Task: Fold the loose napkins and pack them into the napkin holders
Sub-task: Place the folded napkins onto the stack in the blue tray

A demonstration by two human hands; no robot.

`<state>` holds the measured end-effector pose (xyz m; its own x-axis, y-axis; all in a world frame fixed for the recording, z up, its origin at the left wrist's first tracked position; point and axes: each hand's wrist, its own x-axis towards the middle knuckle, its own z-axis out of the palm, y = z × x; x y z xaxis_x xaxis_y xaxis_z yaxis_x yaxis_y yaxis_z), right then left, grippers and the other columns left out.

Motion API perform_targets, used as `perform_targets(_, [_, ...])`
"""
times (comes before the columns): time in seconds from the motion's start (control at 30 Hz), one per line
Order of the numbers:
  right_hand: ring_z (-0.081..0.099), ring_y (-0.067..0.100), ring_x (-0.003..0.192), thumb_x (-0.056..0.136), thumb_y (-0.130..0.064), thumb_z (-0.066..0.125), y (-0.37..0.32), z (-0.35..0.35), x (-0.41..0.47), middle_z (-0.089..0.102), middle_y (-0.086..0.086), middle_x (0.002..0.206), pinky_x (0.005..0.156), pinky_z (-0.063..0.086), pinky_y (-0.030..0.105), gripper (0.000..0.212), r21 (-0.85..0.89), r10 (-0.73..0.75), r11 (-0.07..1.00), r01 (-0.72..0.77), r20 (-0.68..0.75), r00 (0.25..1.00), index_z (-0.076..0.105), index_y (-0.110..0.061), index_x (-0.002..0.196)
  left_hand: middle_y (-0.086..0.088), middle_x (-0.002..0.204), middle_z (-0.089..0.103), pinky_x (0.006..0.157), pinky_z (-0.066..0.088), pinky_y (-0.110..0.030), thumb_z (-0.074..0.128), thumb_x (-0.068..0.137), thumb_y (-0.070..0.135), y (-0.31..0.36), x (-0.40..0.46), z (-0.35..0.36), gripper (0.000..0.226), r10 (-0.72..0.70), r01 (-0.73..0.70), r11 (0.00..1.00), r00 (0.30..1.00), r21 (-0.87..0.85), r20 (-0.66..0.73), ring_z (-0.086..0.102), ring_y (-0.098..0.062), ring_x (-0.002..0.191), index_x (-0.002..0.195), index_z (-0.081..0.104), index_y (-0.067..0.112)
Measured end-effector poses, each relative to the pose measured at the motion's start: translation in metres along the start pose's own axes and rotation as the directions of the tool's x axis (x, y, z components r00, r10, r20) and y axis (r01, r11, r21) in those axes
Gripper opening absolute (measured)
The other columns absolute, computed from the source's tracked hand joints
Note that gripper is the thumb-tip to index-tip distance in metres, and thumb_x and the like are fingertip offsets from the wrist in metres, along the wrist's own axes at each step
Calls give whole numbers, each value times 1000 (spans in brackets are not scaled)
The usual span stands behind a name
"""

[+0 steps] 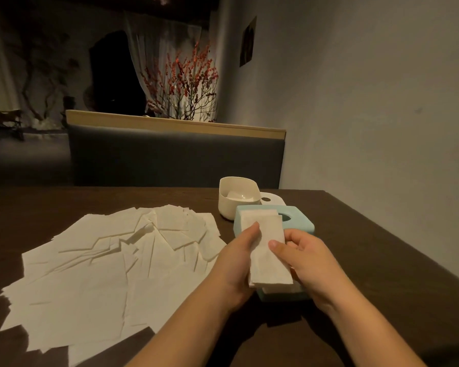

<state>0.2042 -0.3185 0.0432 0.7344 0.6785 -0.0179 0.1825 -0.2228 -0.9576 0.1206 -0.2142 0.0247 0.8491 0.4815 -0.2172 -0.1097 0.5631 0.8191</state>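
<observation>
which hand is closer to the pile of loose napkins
Left. The left hand holds the folded napkin right beside the loose napkins' near edge; the right hand grips the napkin's far side, over the blue holder.

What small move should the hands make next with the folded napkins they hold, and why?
Probably lower the folded napkins into the blue holder directly beneath. The left hand and right hand grip the stack from both sides, just above the holder, which already seems to contain white napkins. Many loose napkins still lie unfolded on the table.
</observation>
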Motion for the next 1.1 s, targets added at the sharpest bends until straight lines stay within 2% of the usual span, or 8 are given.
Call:
perform_targets(0.13, [72,15,85,95,-28,63,0,-22,6,76,-1,88,66,53,30,15,-98,42,994,-52,-98,994,70,-15,95,2,119,66,98,55,-43,50,103,39,-5,20,4,5,256,-225,942,961,250,-101,66,-18,108,106,55,40])
perform_targets(0.27, [69,19,83,96,-24,63,6,-37,21,74,7,88,65,51,31,21,-177,92,976,-128,-200,975,69,-4,93,6,117,62,79,53,-27,49,103,25,-10,29,-10,14,415,-326,889,870,320,-267,61,-9,101,113,55,34])
perform_targets(0.53, [67,15,74,92,-26,67,25,-23,29,74,11,89,60,47,24,29,-314,111,941,-128,-72,991,68,3,97,8,124,59,73,43,-16,47,105,27,-22,28,-18,21,419,-284,845,877,452,-233,56,-2,103,126,49,31])
perform_targets(0.67, [62,11,80,98,-38,55,29,-14,26,70,4,92,67,46,25,29,-470,28,880,-63,-81,996,67,-11,100,10,134,55,73,41,-11,44,106,25,-27,27,-14,31,379,-227,819,904,527,-199,52,-4,109,137,44,31])
perform_targets(0.73, [64,7,88,97,-47,55,28,-15,21,70,-3,101,77,50,24,30,-402,15,916,-1,32,999,64,-22,110,10,140,51,75,41,-11,42,107,24,-30,24,-9,37,352,-213,820,919,531,-176,49,-5,113,144,39,31])
perform_targets(0.87, [48,-13,114,73,-50,80,30,-25,12,48,-35,131,96,41,14,79,-440,16,883,161,372,928,34,-47,137,7,153,40,91,37,-17,35,109,29,-35,21,2,46,343,-208,791,930,575,-136,46,-13,130,154,29,30])
perform_targets(0.97, [30,-6,127,75,-43,82,33,-26,15,30,-30,144,97,29,11,114,-586,21,781,217,371,928,1,-37,155,5,161,31,105,35,-25,32,109,35,-36,26,5,49,350,-192,753,927,629,-137,37,-15,141,157,24,29])
perform_targets(1.1, [43,-7,115,79,-45,77,30,-24,16,45,-28,134,82,34,7,87,-599,-30,755,267,375,927,24,-43,148,3,161,31,112,31,-30,33,108,37,-38,35,3,47,363,-171,713,920,680,-148,36,-16,143,154,30,27])
